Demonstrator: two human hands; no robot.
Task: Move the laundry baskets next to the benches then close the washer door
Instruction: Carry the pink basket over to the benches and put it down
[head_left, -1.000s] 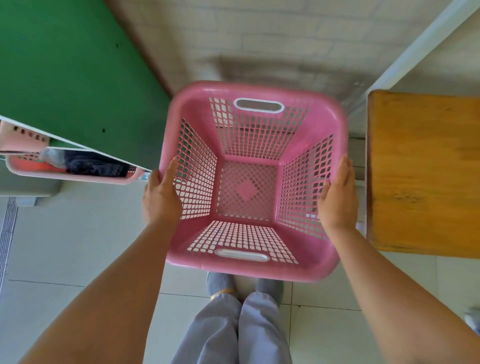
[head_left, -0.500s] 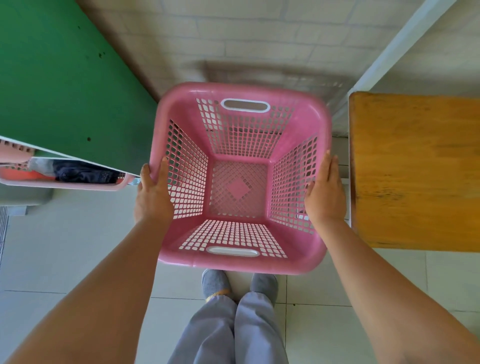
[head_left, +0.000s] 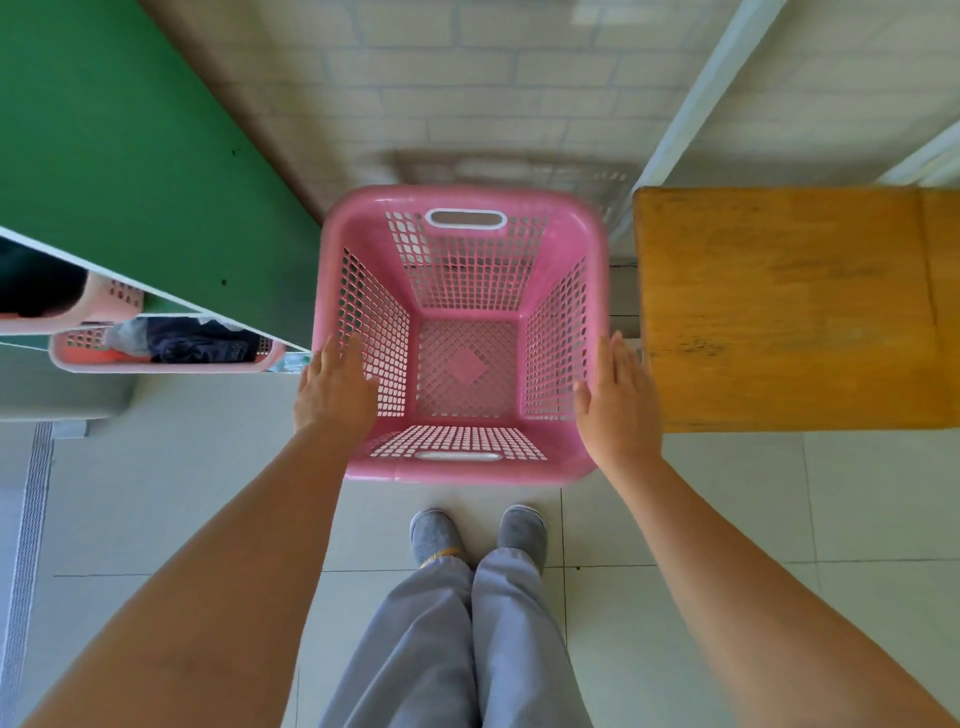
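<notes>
An empty pink laundry basket (head_left: 462, 470) stands upright on the tiled floor, right in front of my feet. Its right side is close to the end of a wooden bench (head_left: 784, 312). My left hand (head_left: 335, 392) hovers flat over the basket's left rim with its fingers straight. My right hand (head_left: 618, 402) is just outside the right rim, also flat and holding nothing. A second pink basket (head_left: 166, 345) with dark clothes in it shows at the left, partly cut off by a white-edged panel. No washer door is in view.
A green wall panel (head_left: 130, 145) fills the upper left, and a pale brick wall (head_left: 467, 78) runs behind the basket. A white bench frame (head_left: 691, 104) rises at the upper right. A floor drain strip (head_left: 31, 519) runs along the left edge.
The basket has gone down, away from me, and ended beside the bench. Both hands have let go of its side rims and now stay flat next to them.
</notes>
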